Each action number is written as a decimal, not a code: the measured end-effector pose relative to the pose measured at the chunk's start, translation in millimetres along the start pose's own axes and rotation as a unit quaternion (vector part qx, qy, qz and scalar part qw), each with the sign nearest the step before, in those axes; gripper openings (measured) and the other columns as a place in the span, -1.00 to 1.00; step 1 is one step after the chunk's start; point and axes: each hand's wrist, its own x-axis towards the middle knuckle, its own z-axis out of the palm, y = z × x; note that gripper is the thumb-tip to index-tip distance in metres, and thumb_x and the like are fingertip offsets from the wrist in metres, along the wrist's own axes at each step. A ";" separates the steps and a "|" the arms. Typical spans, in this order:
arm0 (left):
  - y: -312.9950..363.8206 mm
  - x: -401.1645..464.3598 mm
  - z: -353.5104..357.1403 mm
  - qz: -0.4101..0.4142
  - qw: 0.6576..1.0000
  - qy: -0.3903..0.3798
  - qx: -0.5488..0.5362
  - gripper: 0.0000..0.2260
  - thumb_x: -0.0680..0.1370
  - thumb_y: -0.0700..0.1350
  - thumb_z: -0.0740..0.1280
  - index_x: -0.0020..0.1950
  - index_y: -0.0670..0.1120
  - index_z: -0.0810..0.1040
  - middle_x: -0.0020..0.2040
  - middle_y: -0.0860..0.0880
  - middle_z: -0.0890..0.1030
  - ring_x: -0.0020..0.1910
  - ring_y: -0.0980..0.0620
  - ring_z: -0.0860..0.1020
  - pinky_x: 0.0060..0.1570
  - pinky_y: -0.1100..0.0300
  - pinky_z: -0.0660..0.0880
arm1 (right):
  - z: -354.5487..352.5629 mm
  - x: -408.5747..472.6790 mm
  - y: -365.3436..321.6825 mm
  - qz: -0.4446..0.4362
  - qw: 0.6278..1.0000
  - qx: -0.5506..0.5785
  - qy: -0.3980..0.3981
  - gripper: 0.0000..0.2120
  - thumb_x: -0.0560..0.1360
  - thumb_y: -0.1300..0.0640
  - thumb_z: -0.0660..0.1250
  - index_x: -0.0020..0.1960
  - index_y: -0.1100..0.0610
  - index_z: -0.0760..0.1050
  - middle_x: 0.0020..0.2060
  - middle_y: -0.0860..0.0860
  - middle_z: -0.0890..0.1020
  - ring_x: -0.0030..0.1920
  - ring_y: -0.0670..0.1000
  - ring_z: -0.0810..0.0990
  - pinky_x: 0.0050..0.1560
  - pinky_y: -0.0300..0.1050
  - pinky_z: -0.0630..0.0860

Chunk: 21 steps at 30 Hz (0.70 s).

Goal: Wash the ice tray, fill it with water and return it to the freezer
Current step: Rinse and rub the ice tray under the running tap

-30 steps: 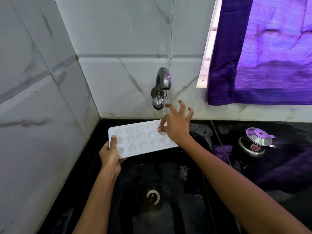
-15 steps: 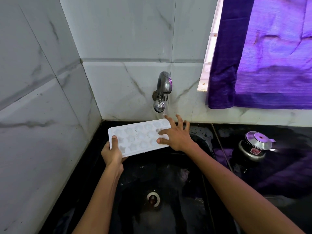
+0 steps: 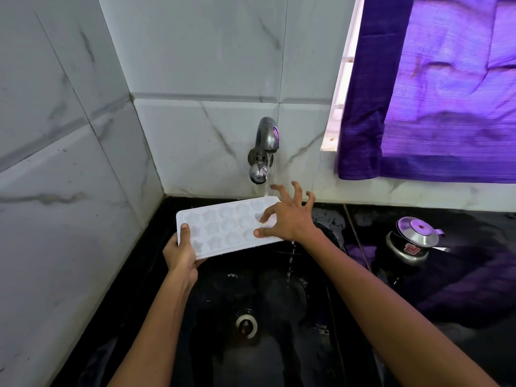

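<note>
A white ice tray [image 3: 220, 227] with star-shaped cells is held level over a black sink [image 3: 268, 308]. My left hand [image 3: 181, 254] grips its near left corner, thumb on top. My right hand [image 3: 287, 216] hovers over the tray's right end with fingers spread and bent, its index finger and thumb touching the cells. A thin stream of water runs from the steel tap [image 3: 265, 146] on the wall onto the tray's far right corner. Water drips off the tray's right edge into the sink.
A drain [image 3: 246, 325] sits in the sink floor. A small steel pot with a lid [image 3: 411, 241] stands on the black counter to the right. A purple curtain [image 3: 446, 88] hangs over the window. Marble wall tiles close in the left and back.
My right hand's fingers lifted and spread over the tray's right end after lying flatter on it. Water now drips from the tray's right edge. The tray has stayed under the tap.
</note>
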 end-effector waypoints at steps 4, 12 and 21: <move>3.2 6.7 -0.1 0.002 1.000 -0.009 0.004 -0.67 0.62 -0.02 0.21 0.28 -0.19 0.47 0.04 -0.12 0.55 -0.03 -0.11 0.55 -0.22 0.02 0.52 | -2.1 -0.7 0.4 -0.014 0.999 -0.020 -0.031 -0.51 0.38 -0.42 0.21 0.23 -0.25 0.49 0.55 -0.04 -0.11 0.49 0.22 -0.34 0.39 0.35 -0.28; 11.4 17.0 2.4 -0.009 0.999 -0.033 -0.006 -0.67 0.61 -0.02 0.22 0.28 -0.20 0.47 0.06 -0.12 0.56 -0.01 -0.11 0.55 -0.18 -0.02 0.51 | -9.5 -1.2 -6.2 -0.015 1.000 -0.019 -0.015 -0.55 0.44 -0.37 0.19 0.25 -0.22 0.47 0.54 -0.01 -0.09 0.49 0.24 -0.32 0.40 0.32 -0.24; 11.2 20.9 3.8 0.003 1.000 -0.008 -0.021 -0.67 0.61 -0.03 0.22 0.29 -0.19 0.46 0.05 -0.09 0.54 -0.03 -0.08 0.54 -0.22 0.02 0.52 | 9.4 -10.4 -5.2 0.017 0.982 0.092 0.164 -0.62 0.34 -0.32 0.36 0.01 -0.10 0.49 0.42 -0.09 0.21 0.46 0.16 -0.03 0.34 0.18 -0.08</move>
